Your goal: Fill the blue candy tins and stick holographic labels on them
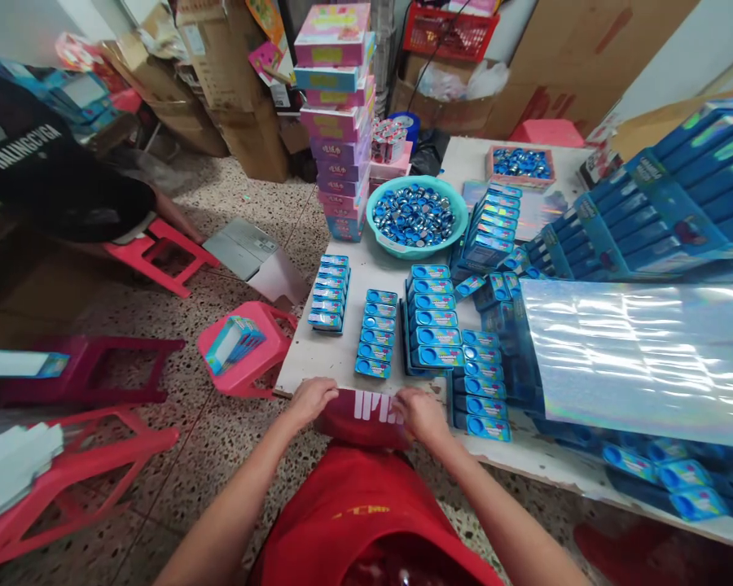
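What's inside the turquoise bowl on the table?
The turquoise bowl holds a heap of small, round blue and silvery pieces. The top layer covers the bowl's bottom, so whatever lies deeper can't be seen.

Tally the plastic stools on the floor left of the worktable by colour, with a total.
Pinkish-red stools: 3
Dark magenta stool: 1
Total: 4
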